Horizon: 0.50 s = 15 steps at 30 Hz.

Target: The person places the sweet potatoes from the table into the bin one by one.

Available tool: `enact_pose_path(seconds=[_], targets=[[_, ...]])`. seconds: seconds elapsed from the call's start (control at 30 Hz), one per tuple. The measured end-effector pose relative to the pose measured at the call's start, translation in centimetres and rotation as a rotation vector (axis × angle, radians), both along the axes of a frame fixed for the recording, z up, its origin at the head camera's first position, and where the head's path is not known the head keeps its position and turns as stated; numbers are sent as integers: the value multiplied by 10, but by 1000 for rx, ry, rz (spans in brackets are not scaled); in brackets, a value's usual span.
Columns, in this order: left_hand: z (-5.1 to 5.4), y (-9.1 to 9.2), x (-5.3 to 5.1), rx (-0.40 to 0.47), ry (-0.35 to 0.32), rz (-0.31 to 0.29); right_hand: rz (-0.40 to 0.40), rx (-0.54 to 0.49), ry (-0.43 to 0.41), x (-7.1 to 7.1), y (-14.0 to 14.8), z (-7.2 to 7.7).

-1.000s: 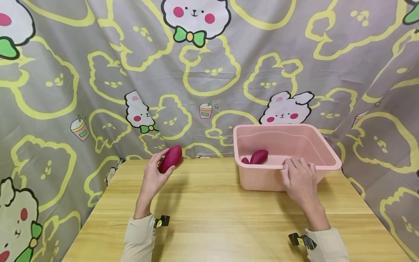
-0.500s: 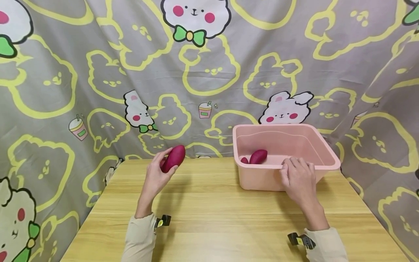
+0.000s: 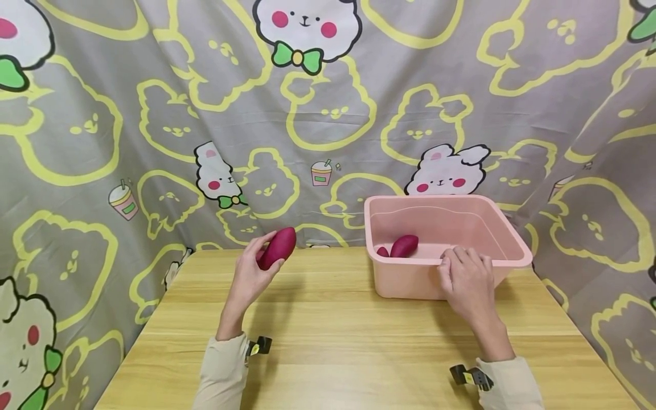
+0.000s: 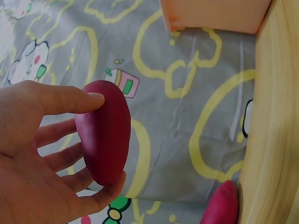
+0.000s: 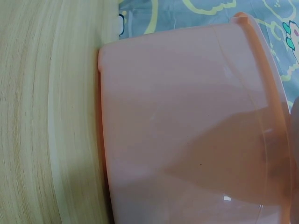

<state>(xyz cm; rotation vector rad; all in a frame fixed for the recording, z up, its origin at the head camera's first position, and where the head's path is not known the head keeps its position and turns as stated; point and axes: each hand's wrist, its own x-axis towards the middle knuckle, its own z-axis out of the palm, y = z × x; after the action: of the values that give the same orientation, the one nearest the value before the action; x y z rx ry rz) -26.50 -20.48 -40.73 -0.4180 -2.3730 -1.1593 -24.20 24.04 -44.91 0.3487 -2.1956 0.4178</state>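
My left hand (image 3: 254,272) holds a purple-red sweet potato (image 3: 279,248) up above the table's left side, thumb on one side and fingers on the other. In the left wrist view the same smooth, tapered sweet potato (image 4: 103,133) stands nearly upright in the grip. A second sweet potato (image 4: 221,205) shows in that view's lower right corner, by the table. On the right, my right hand (image 3: 468,282) grips the near rim of a pink plastic bin (image 3: 407,279), fingers curled over it. Inside the bin lie a sweet potato (image 3: 405,246) and a small part of another (image 3: 382,251).
The wooden table (image 3: 328,341) runs up to a grey cartoon-print curtain (image 3: 333,131) that hangs behind it and along both sides. In the right wrist view the bin's outer wall (image 5: 187,116) fills most of the picture.
My left hand has moved slightly to the right with the sweet potato in its grip. The right hand and the bin have stayed in place.
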Motion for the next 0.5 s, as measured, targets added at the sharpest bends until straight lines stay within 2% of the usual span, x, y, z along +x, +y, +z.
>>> enact_pose_path(seconds=[0.5], targets=[[4, 13, -4, -8, 20, -24, 2, -3, 17, -1, -1, 0]])
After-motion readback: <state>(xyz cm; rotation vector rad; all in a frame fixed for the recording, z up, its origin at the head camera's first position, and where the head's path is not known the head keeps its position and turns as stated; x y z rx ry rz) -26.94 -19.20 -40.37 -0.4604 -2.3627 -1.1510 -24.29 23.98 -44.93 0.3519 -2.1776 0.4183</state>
